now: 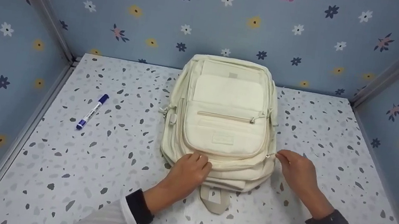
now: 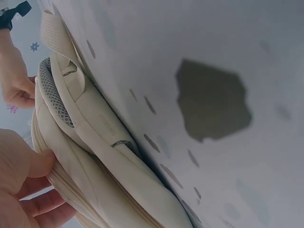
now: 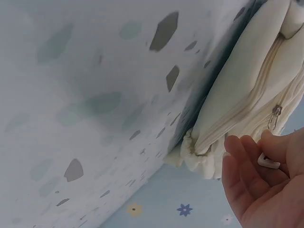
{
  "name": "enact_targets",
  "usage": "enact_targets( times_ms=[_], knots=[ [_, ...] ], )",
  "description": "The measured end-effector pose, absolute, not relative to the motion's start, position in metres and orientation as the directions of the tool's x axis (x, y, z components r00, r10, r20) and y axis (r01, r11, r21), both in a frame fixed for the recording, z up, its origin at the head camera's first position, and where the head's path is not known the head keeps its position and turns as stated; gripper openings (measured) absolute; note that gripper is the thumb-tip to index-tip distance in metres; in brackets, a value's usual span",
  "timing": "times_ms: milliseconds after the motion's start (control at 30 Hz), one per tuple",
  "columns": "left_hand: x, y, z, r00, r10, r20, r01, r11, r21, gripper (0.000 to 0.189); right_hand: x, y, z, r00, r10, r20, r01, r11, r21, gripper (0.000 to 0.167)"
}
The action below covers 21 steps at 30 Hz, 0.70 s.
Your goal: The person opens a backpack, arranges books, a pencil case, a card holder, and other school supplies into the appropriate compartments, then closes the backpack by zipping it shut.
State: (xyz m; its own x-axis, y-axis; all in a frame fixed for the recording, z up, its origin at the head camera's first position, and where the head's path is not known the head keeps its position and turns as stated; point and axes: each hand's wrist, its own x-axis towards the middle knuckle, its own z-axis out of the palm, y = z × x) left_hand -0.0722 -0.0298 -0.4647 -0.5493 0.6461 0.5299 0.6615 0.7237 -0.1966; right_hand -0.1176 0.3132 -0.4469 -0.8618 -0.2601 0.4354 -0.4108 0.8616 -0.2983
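Observation:
A cream backpack lies on the speckled table, its top loop towards me. My left hand grips the bag's near edge; in the left wrist view the thumb presses one side and the fingers lie on the other. At the bag's right side my right hand pinches a zipper pull. Its metal slider sits on the bag just beyond the fingertips. The front pocket's short zipper appears shut. What is inside the bag is hidden.
A blue-capped marker lies on the table left of the backpack. Flower-patterned panels stand at the back and both sides. The bag's far end lies close to the back panel.

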Motion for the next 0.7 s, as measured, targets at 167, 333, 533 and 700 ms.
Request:
enact_targets(
  times_ms=[167,333,533,700],
  knots=[
    [-0.071,-0.03,-0.463,-0.557,0.644,0.525,0.663,0.725,-0.187,0.017,-0.14,0.314,-0.444,-0.868,-0.261,0.423,-0.392,0.882,-0.261,0.008],
    [-0.071,-0.031,-0.463,-0.56,0.63,0.537,0.659,0.732,-0.172,0.015,-0.164,0.312,-0.443,-0.864,-0.248,0.439,-0.382,0.89,-0.248,0.01],
    [-0.071,-0.031,-0.462,-0.571,0.632,0.524,0.665,0.73,-0.156,0.015,-0.193,0.311,-0.444,-0.885,-0.193,0.423,-0.327,0.905,-0.273,0.013],
    [-0.071,-0.031,-0.461,-0.595,0.635,0.493,0.66,0.736,-0.151,0.015,-0.213,0.308,-0.438,-0.902,-0.172,0.397,-0.301,0.908,-0.29,0.015]
  ],
)
